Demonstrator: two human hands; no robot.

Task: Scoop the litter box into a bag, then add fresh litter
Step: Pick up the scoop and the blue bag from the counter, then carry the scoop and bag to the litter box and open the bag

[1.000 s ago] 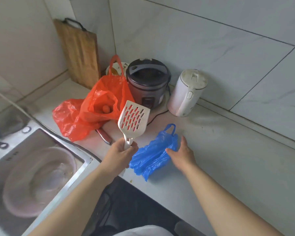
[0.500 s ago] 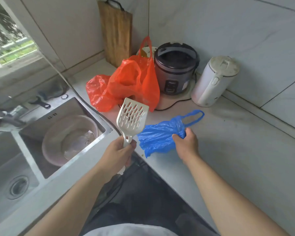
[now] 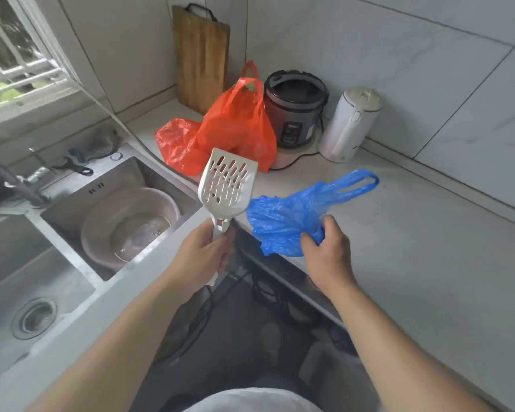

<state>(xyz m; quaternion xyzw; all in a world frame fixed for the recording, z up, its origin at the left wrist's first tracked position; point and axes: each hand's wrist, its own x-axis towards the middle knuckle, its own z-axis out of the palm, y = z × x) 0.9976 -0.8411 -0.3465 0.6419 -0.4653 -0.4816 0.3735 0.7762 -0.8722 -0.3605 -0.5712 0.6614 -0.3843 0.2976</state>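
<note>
My left hand (image 3: 204,257) grips the handle of a white slotted litter scoop (image 3: 226,182), held upright over the counter's front corner. My right hand (image 3: 327,254) holds a crumpled blue plastic bag (image 3: 292,215) lifted off the pale countertop (image 3: 428,248); one bag handle loops out to the upper right. Scoop and bag are side by side, a small gap apart. No litter box is in view.
An orange plastic bag (image 3: 235,129), a dark rice cooker (image 3: 295,108) and a white kettle (image 3: 351,123) stand at the back of the counter. A wooden cutting board (image 3: 199,55) leans in the corner. A steel double sink (image 3: 72,233) with a metal bowl (image 3: 128,221) lies left.
My right hand has picked the blue bag up off the counter and drawn it toward me. The view has swung left, bringing the sink and window into sight. The scoop stays in my left hand.
</note>
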